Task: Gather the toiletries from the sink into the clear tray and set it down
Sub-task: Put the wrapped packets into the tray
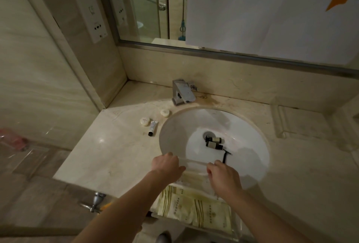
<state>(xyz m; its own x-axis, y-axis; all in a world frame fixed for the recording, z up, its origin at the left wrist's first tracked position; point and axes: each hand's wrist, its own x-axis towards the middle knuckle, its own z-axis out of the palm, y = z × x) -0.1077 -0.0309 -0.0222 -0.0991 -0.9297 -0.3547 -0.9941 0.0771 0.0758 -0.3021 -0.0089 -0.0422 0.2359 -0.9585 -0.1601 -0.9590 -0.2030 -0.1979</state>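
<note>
Over sink rim, left hand & right hand (palms down) pinch clear tray edge.

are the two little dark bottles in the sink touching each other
Touching. The head view shows the two bottles lying side by side by the drain in the sink, their sides pressed together with no white basin visible between them.

Round white ceramic sink basin | beige veined marble bench | two dark bottles with tan labels | black razor | white tube with black cap | clear plastic tray holding cream sachets with olive stripes | orange marks on white sheet
</note>
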